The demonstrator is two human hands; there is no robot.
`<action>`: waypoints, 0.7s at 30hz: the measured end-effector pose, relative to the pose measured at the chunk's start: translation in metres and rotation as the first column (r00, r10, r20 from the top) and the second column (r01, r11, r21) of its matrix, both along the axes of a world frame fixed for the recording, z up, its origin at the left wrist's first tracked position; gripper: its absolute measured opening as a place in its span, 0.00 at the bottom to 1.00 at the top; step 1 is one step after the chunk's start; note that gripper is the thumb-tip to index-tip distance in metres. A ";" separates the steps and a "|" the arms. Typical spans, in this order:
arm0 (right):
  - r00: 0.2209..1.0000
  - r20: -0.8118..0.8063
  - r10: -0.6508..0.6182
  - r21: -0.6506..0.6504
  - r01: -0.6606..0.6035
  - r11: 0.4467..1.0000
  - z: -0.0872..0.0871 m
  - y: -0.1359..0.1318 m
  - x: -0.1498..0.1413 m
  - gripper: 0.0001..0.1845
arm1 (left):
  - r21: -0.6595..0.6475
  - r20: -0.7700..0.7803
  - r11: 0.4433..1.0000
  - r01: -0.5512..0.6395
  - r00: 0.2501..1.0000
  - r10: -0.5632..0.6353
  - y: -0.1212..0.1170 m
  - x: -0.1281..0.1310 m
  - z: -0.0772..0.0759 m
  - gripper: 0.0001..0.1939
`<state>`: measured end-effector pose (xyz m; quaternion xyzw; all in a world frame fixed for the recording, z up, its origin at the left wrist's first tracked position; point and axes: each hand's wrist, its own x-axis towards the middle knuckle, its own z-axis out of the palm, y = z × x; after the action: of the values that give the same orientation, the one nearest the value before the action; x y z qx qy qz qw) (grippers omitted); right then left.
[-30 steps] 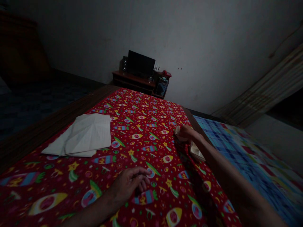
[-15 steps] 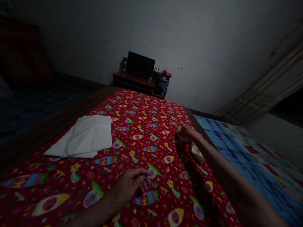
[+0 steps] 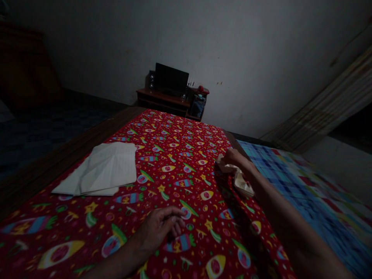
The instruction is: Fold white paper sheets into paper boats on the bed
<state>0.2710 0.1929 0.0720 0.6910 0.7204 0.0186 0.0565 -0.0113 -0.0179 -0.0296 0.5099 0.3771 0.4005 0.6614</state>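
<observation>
My right hand [image 3: 234,156] is closed at the far right edge of the red patterned bedcover, knuckles up. Under and beside its fingers lies a crumpled pale piece of paper [image 3: 223,166]; my fingertips are hidden behind the hand. From there a crinkled strip runs toward a folded pale bundle [image 3: 243,186] beside my forearm; whether they are one piece I cannot tell. My left hand [image 3: 164,224] rests on the cover in the near middle, fingers loosely bent and apart, holding nothing. Left of it lies a stack of creased white paper sheets [image 3: 101,168].
The red cover [image 3: 174,193] has a dark wooden edge [image 3: 95,135] on its left. A blue checked, patchwork-like cloth [image 3: 279,174] spreads on the right. Against the back wall, a monitor [image 3: 171,78] and speakers stand on a low wooden desk [image 3: 162,97]. The room is dim.
My right hand has shifted slightly up and right, so more of the crumpled paper and the pale bundle shows. My left hand and the white sheets stay in place.
</observation>
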 end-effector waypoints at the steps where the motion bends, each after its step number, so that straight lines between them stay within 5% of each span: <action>1: 1.000 -0.015 -0.016 0.028 0.017 0.999 0.007 -0.002 0.002 0.15 | 0.003 0.000 1.000 0.000 1.000 0.000 0.000 0.000 -0.001 0.20; 7: 0.987 -0.161 -0.011 0.288 0.057 0.956 0.035 -0.051 -0.001 0.24 | 0.021 -0.076 1.000 0.018 0.997 -0.016 -0.001 -0.001 0.003 0.19; 10: 0.910 -0.395 0.124 0.348 0.024 0.937 0.012 -0.105 -0.023 0.26 | 0.229 -0.290 0.972 0.049 0.957 0.020 0.007 -0.019 0.020 0.16; 12: 0.839 -0.472 0.270 0.262 -0.159 0.952 -0.016 -0.143 -0.041 0.25 | 0.424 -0.430 0.904 0.047 0.889 0.155 0.018 -0.040 0.033 0.14; 15: 0.795 -0.424 0.435 0.246 -0.361 0.900 -0.053 -0.180 -0.059 0.22 | 0.653 -0.467 0.757 -0.006 0.783 0.410 0.036 -0.076 0.040 0.13; 18: 0.797 -0.493 0.350 0.260 -0.249 0.933 -0.064 -0.180 -0.055 0.21 | 0.712 -0.529 0.701 0.029 0.680 0.509 0.047 -0.109 0.030 0.15; 21: 0.801 -0.526 0.285 0.297 -0.141 0.944 -0.056 -0.155 -0.034 0.21 | 0.759 -0.585 0.637 0.136 0.572 0.575 0.046 -0.133 0.015 0.18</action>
<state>0.2365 0.0375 0.0157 0.5811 0.7706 -0.0913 -0.2454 -0.1438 0.0283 -0.0141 0.7934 0.4992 0.3351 0.0950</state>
